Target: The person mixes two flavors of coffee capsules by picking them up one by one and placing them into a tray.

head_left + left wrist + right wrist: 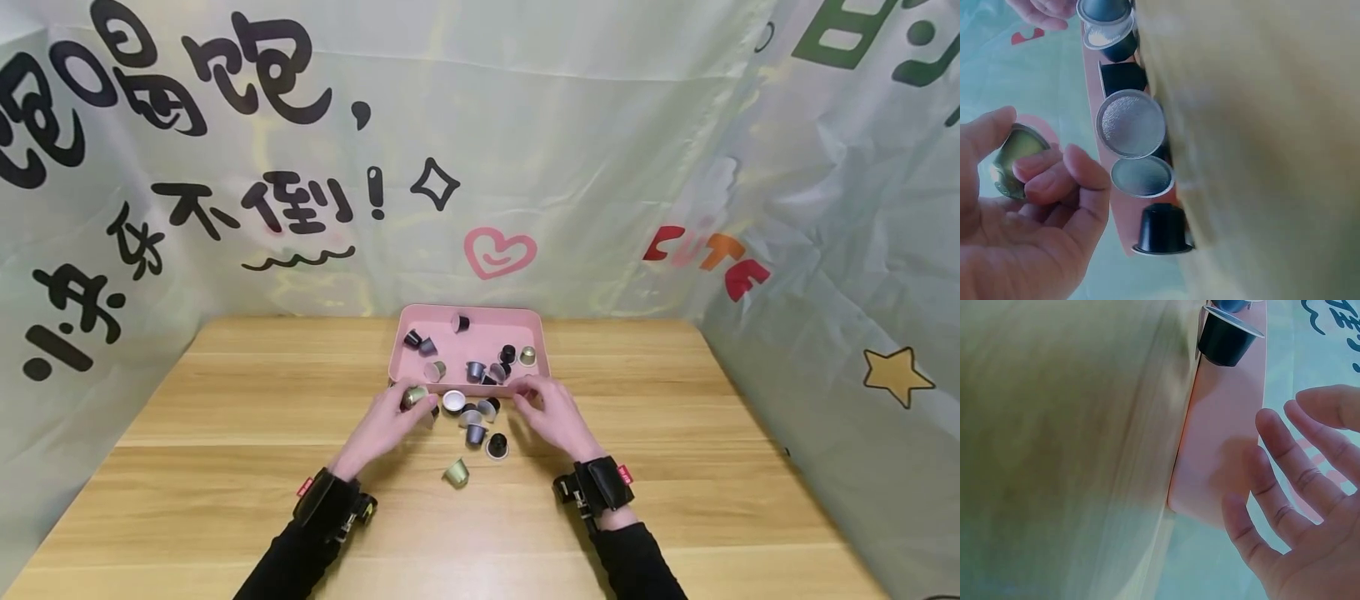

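Your left hand point(390, 417) pinches a gold capsule point(1015, 159) just beside the pink tray point(420, 367). Your right hand point(551, 417) is spread, holding nothing, at the tray's near edge.

Pale printed backdrop cloth point(570, 150) behind and beside wooden table point(675, 467).

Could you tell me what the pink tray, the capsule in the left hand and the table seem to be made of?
The pink tray looks like matte plastic: uniform colour, rounded corners, thin moulded rim. The gold-green capsule held by the left hand appears to be thin aluminium, given its metallic sheen. The table shows pale wood grain in planks; possibly laminate rather than solid wood.
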### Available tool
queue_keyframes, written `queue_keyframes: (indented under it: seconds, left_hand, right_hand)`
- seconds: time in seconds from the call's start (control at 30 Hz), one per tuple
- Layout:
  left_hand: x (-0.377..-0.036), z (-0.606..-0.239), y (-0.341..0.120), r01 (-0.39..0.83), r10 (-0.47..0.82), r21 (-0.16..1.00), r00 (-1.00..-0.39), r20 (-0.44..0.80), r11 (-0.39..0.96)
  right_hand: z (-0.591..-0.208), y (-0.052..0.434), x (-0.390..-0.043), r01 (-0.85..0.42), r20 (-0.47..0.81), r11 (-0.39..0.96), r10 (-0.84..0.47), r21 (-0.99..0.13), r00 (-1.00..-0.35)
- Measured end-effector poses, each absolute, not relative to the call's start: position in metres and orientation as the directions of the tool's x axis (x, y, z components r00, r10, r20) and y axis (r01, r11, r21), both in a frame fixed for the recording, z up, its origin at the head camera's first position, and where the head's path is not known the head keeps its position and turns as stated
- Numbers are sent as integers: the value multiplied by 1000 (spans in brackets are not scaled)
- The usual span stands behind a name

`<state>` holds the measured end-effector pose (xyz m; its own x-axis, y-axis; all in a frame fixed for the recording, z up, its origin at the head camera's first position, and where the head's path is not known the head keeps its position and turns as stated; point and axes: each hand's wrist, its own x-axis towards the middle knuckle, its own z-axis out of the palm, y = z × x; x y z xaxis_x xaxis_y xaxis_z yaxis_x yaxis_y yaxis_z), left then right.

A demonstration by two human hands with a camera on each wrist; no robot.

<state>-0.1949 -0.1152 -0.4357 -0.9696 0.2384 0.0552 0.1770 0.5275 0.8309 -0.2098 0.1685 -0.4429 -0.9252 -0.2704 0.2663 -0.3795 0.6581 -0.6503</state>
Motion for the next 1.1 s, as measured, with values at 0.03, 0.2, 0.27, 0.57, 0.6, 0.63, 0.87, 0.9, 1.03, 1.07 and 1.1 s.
queue_keyframes:
  seconds: [0.03, 0.2, 0.27, 0.57, 0.6, 0.63, 0.87, 0.9, 1.03, 1.07, 1.1]
  left_hand:
    - [-199, -433, -113, 190, 237, 823, -969, 70, 535]
    - [-223, -422, -104, 235, 223, 800, -966, 130, 553]
    - [-231, -421, -101, 236, 216, 804, -967, 138, 546]
    - [-224, -427, -106, 272, 185, 855, -960, 210, 442]
    - [-222, -428, -108, 283, 182, 852, -957, 224, 441]
    - [-219, -429, -111, 294, 185, 846, -955, 234, 445]
    - [-204, -434, -125, 317, 224, 805, -946, 234, 501]
    - [-202, -435, -126, 320, 232, 799, -945, 231, 509]
    - [-197, -438, -127, 331, 260, 790, -939, 223, 516]
    - [-196, -439, -127, 333, 264, 790, -938, 223, 515]
    - [-196, -439, -128, 339, 270, 789, -936, 227, 513]
  right_hand:
    - [-443, 169, -210, -378, 266, 657, -269, -653, -926]
    - [-443, 169, -209, -373, 265, 655, -262, -657, -928]
    - [-443, 169, -209, -372, 266, 655, -261, -657, -928]
    - [-440, 172, -210, -389, 265, 639, -284, -664, -921]
    - [-439, 173, -210, -395, 267, 639, -292, -661, -918]
    - [-438, 174, -211, -400, 265, 638, -302, -658, -916]
    - [-433, 174, -208, -446, 173, 609, -453, -656, -874]
    - [-433, 174, -207, -451, 156, 605, -476, -657, -865]
    - [-432, 173, -206, -457, 93, 589, -543, -666, -835]
    - [-432, 173, -206, -459, 79, 586, -557, -668, -827]
    - [-432, 172, -206, -461, 67, 584, -570, -668, -819]
